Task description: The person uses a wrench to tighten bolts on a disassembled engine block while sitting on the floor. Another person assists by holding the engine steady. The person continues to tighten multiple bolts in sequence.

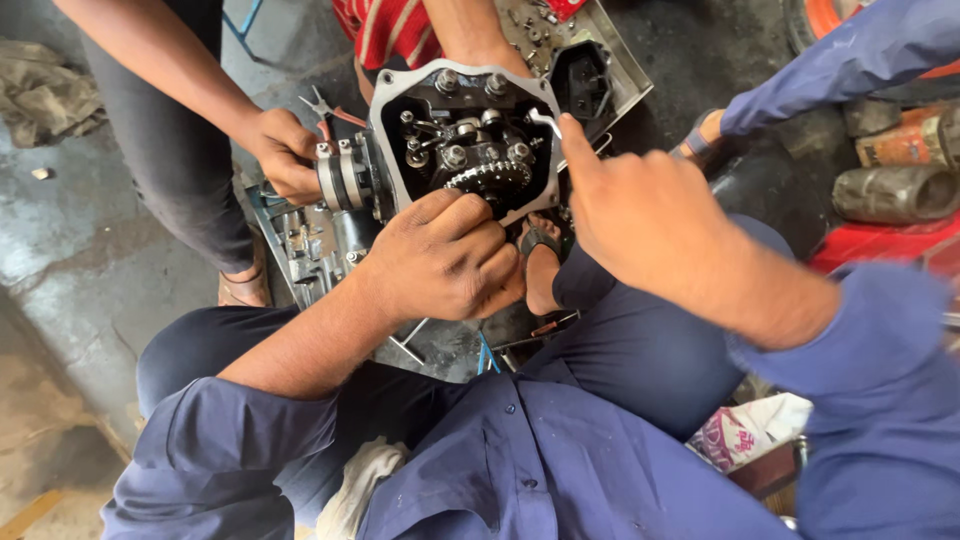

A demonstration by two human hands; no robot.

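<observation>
An open engine cylinder head (392, 100) with a toothed cam sprocket (490, 178) and several bolts inside stands in front of me. My left hand (440, 260) curls its fingers over the head's lower edge, just below the sprocket. My right hand (640, 215) pinches a small bent silver key (543, 120) at the head's upper right rim. Another person's hand (280, 150) grips the ribbed round port on the head's left side. A second person's forearm (470, 35) reaches to the top of the head.
Red-handled pliers (325, 108) lie behind the head at the left. A metal tray (612, 65) with small parts sits behind it. Rusty cylinders (890, 192) lie at the right, a rag (45, 90) at far left. A blue sleeve (850, 55) crosses the upper right.
</observation>
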